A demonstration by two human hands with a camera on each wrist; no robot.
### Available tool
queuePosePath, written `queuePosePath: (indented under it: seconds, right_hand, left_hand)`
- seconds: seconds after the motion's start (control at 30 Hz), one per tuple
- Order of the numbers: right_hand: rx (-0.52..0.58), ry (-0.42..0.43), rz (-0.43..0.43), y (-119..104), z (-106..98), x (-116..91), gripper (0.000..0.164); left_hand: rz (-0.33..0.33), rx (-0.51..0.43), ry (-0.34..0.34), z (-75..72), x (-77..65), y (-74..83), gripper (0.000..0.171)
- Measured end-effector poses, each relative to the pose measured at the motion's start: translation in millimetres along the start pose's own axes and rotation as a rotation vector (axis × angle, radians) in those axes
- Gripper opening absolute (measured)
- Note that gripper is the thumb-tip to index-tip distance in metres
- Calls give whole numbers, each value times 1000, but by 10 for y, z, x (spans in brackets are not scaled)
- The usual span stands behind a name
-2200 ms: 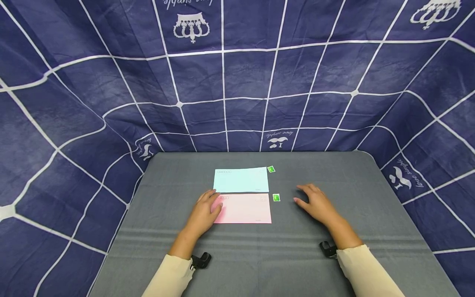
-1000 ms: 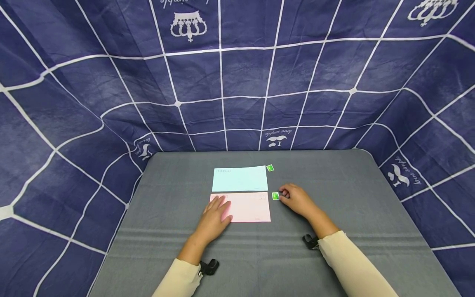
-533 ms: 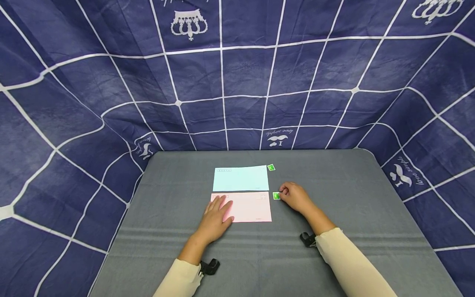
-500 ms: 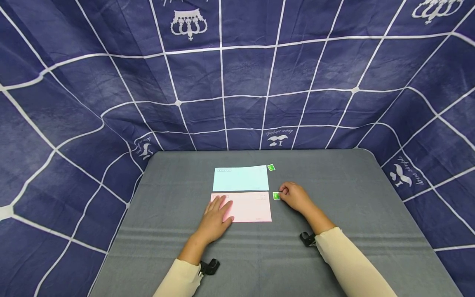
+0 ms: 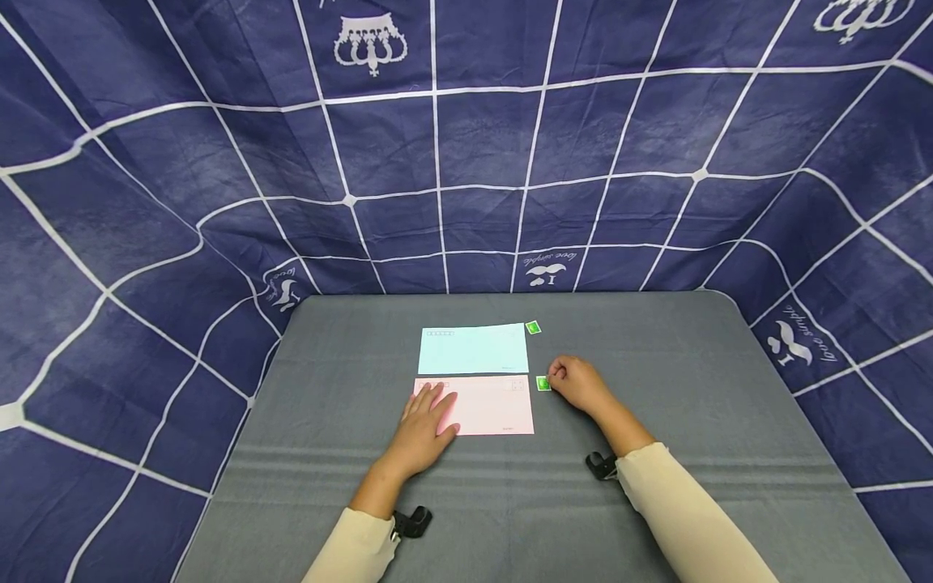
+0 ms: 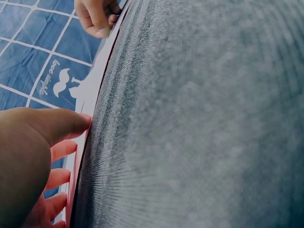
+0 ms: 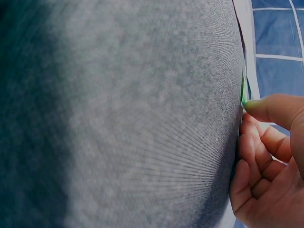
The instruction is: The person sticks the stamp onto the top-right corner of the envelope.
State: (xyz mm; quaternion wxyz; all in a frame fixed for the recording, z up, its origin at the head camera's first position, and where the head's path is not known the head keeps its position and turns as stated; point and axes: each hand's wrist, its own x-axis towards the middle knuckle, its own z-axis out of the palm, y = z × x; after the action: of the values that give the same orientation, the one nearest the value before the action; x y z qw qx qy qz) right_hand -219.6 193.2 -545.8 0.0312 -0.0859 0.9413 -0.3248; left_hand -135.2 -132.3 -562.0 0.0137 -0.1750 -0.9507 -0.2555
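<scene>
While left fingers [image 5: 432, 399] splay on the pink envelope [image 5: 490, 409], right fingers [image 5: 560, 368] pinch a stamp's [image 5: 543, 384] edge.

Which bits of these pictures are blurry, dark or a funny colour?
Head view: the pink envelope looks fairly sharp, evenly lit; left wrist view: the gray cloth is mostly blurry, and the fingers of the left hand look pinkish; right wrist view: the cloth blurs, going dark at the left edge.

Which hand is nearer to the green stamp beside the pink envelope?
Right. The right hand is at the right edge of that green stamp; the left hand rests on the left part of the pink envelope, well to the stamp's left.
</scene>
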Motion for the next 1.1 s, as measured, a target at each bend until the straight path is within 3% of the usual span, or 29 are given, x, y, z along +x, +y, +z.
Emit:
queuePosePath:
  seconds: [0.53,1.1]
  right_hand:
    - [29,5,-9,23,-12,12,7]
    - [180,-1,12,-156,-4,-22,8]
  left_hand:
    - [-15,-16,3,7,-1,-9,56]
    - [-33,-30,2,36,9,-6,57]
